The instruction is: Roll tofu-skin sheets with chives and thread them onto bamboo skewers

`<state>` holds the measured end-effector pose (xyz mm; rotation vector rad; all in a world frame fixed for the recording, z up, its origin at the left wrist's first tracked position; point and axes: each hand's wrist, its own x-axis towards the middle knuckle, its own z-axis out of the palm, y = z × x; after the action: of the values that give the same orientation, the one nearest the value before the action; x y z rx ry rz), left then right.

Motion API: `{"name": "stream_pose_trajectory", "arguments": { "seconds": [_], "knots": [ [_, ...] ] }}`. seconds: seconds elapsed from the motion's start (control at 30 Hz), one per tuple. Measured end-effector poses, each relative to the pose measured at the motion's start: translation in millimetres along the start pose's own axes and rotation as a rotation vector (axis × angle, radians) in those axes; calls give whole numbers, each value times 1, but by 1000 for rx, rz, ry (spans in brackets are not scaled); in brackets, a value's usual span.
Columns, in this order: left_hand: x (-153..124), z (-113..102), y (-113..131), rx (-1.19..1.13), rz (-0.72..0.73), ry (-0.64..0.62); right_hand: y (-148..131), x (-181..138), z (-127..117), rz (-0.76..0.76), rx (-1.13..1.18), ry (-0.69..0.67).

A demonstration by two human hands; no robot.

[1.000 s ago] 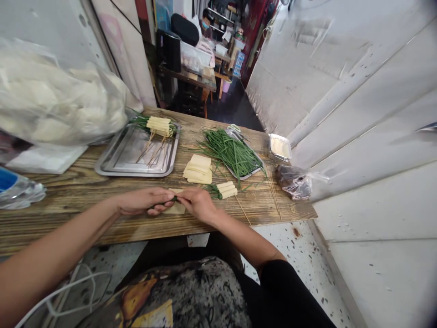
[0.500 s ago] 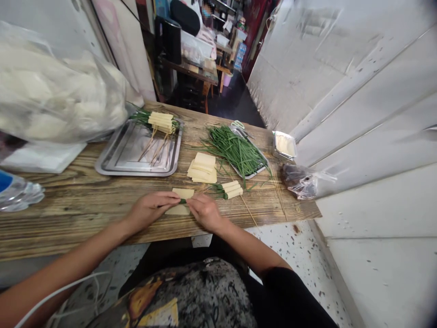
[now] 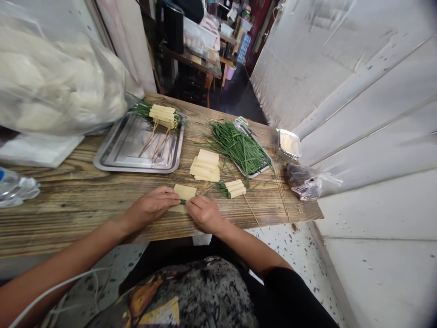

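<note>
On the wooden table, a pale yellow tofu sheet point(image 3: 185, 191) lies flat between my hands, with a short bunch of chives point(image 3: 183, 202) across it. My left hand point(image 3: 155, 203) pinches the bunch's left end, and my right hand point(image 3: 204, 213) has its fingers closed on the right end. To the right, several rolled sheets with chives inside point(image 3: 235, 188) sit on a skewer. A stack of cut tofu sheets point(image 3: 205, 165) lies just beyond my hands. Behind it, loose chives point(image 3: 241, 148) heap over a small metal tray.
A large metal tray point(image 3: 136, 169) at the left holds finished skewered rolls point(image 3: 163, 116). A bulging plastic bag point(image 3: 61, 86) and a bottle point(image 3: 18, 187) stand farther left. Bare skewers point(image 3: 282, 193), a foil box point(image 3: 288, 144), a dark plastic bag point(image 3: 303, 181) and scissors point(image 3: 241, 120) are on the right.
The view has tilted and shifted slightly. My hands stay at the chive bunch, and a little more of the tofu sheet's far part shows while its near part is more covered.
</note>
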<state>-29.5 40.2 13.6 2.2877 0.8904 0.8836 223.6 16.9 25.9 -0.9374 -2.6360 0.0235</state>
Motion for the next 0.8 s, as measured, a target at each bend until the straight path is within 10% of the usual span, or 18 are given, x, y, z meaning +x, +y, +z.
{"name": "stream_pose_trajectory", "arguments": {
  "seconds": [0.8],
  "knots": [
    [-7, -5, -8, 155, 127, -150, -4, 18, -17, -35, -37, -194]
  ]
}}
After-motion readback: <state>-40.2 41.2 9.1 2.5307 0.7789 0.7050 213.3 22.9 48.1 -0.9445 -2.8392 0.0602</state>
